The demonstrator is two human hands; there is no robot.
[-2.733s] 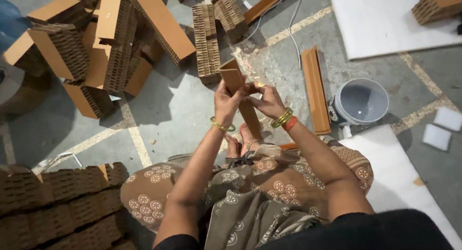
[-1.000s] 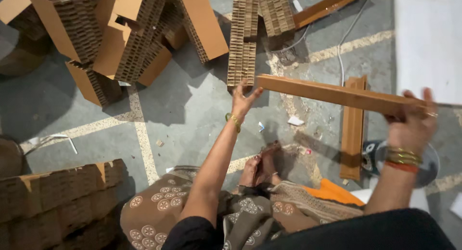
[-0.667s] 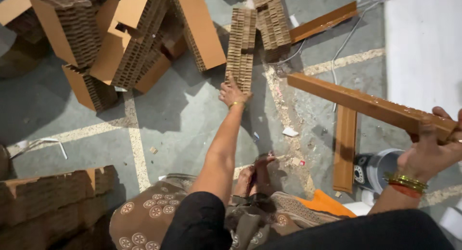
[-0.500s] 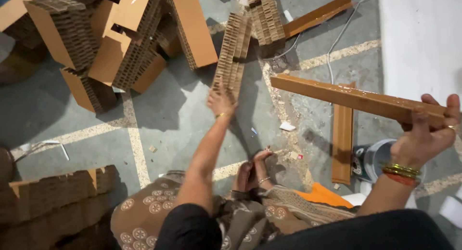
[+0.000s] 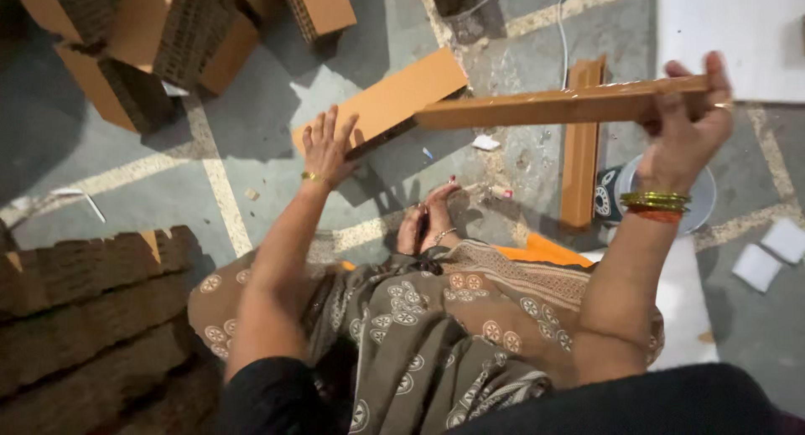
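Observation:
I sit on the floor. My right hand [image 5: 686, 125] is raised at the upper right and grips one end of a long brown cardboard strip [image 5: 545, 108] that runs level to the left. My left hand [image 5: 325, 146] reaches forward and holds the near end of a flat honeycomb cardboard slab [image 5: 386, 95], which lies tilted on the grey floor. My bare feet [image 5: 428, 225] show below the two pieces.
Several honeycomb cardboard blocks [image 5: 159, 41] are heaped at the upper left. A stack of them [image 5: 84, 301] stands by my left knee. Another brown strip [image 5: 580, 158] lies upright in view beside a small pot [image 5: 700, 200]. A white board [image 5: 729, 33] covers the upper right.
My left hand has pulled the cardboard slab from the far pile toward me and laid it flat. My right hand has kept the long strip raised, swinging it across to the right.

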